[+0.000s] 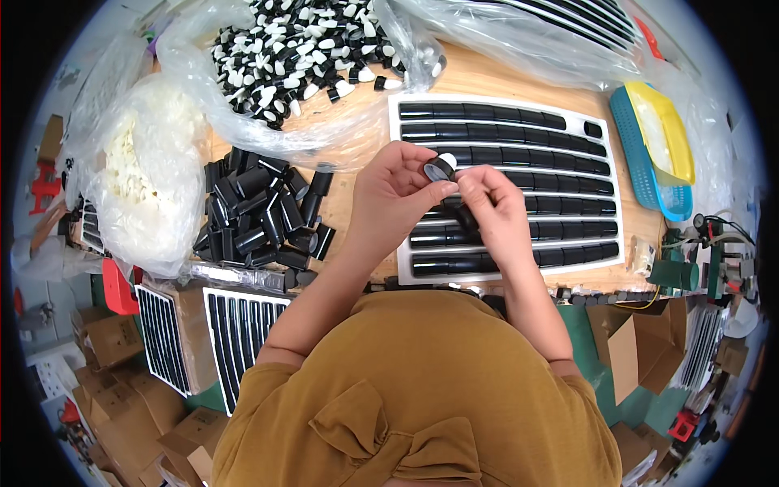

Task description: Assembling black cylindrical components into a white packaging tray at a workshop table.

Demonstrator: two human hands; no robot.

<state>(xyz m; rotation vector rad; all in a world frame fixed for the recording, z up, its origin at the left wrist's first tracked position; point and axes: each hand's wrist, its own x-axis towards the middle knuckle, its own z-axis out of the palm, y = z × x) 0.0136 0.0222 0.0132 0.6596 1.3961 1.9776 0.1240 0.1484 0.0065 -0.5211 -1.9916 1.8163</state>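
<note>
The small black cap (442,168) with its white insert sat pinched between the fingers of my left hand (395,191), raised above the white tray (503,109) of black tubes. My right hand (493,207) met it from the side, fingers closed on a second black piece (466,217) just below. Loose black caps (264,215) lay heaped on the bench (479,77) to my left.

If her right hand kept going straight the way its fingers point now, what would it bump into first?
The right hand points left, toward the left hand, which holds a small black cap just ahead of its fingertips. It would likely meet that cap or the left fingers first; the white tray lies below, though depth is hard to judge.
</note>
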